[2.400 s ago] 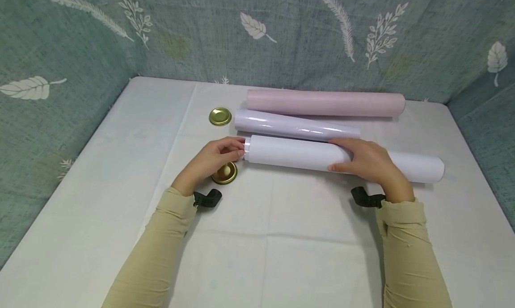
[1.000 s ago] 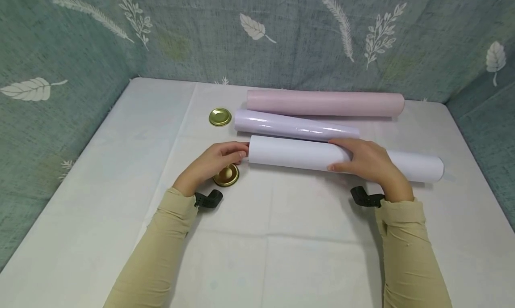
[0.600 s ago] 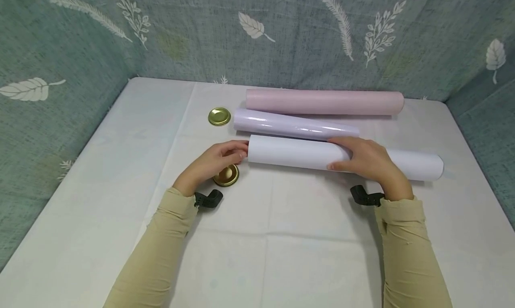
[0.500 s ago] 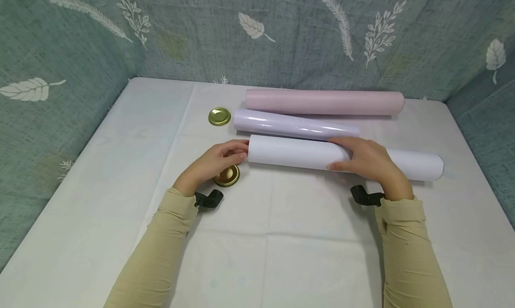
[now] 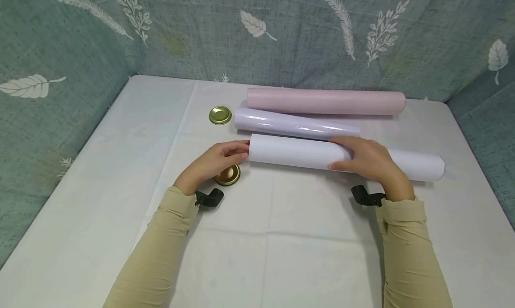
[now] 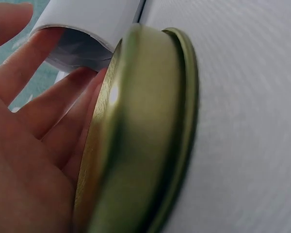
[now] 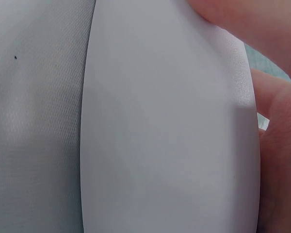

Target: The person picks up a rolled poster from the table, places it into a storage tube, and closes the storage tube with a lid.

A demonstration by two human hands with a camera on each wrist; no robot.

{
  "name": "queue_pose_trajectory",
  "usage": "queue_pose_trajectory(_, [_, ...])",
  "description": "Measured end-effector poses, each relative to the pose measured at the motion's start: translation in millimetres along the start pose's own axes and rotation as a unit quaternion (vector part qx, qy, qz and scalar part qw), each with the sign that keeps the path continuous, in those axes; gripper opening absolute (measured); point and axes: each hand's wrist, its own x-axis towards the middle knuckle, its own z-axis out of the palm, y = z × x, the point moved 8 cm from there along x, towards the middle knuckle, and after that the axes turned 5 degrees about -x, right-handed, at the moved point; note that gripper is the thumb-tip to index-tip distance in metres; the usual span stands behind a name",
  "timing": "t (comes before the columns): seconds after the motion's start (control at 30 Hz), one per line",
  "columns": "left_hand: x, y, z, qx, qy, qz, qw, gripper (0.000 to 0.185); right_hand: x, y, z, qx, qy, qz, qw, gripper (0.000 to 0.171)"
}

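compared with the earliest frame, the clear glossy band that protruded from the left end of the white tube (image 5: 346, 158) is no longer visible; the left end now shows plain white edge only. tube position, hands and the remaining items are practically unchanged.

the table (image 5: 100, 174) carries a white woven cloth with faint fold lines. three long cylinders lie on it, roughly parallel: a matte pink roll (image 5: 326, 101) at the back, a glossy pale-lilac roll (image 5: 295, 125) in the middle, and the matte white paper tube at the front, hollow at its left end as the left wrist view shows.

the right hand (image 5: 368, 161) lies over the white tube near mid-length, fingers curved over the top and thumb on the near side, gripping it. the left hand (image 5: 213, 162) is at the tube's left opening, fingers loosely extended with the tips touching the rim, holding nothing.

two round gold metal lids are present: one gold lid (image 5: 227, 175) lies under the left hand, just beside the tube end; the second lid (image 5: 220, 115) lies near the lilac roll's left end.

two black strap ends (image 5: 209, 197) show at the wrists.
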Motion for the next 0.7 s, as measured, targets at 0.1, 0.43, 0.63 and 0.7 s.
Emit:
queue_pose_trajectory(0.1, [4.4, -10.2, -1.2, 0.004, 0.0, 0.0, 1.0, 0.032, 0, -1, 0, 0.0, -0.002, 0.001, 1.0, 0.075])
queue_pose_trajectory(0.43, [10.0, -23.2, -4.9, 0.001, 0.019, 0.003, 0.9998, 0.042, -1, -1, 1, 0.002, -0.011, 0.007, 1.0, 0.076])
queue_pose_trajectory(0.63, [8.6, -17.4, -12.4, 0.038, 0.058, 0.024, 0.9973, 0.032, -1, -2, 0, 0.001, -0.009, 0.005, 1.0, 0.075])
queue_pose_trajectory(0.7, [8.0, -14.7, -16.5, 0.063, 0.081, 0.034, 0.9941, 0.03, -1, -2, 0, 0.001, -0.009, 0.004, 1.0, 0.075])
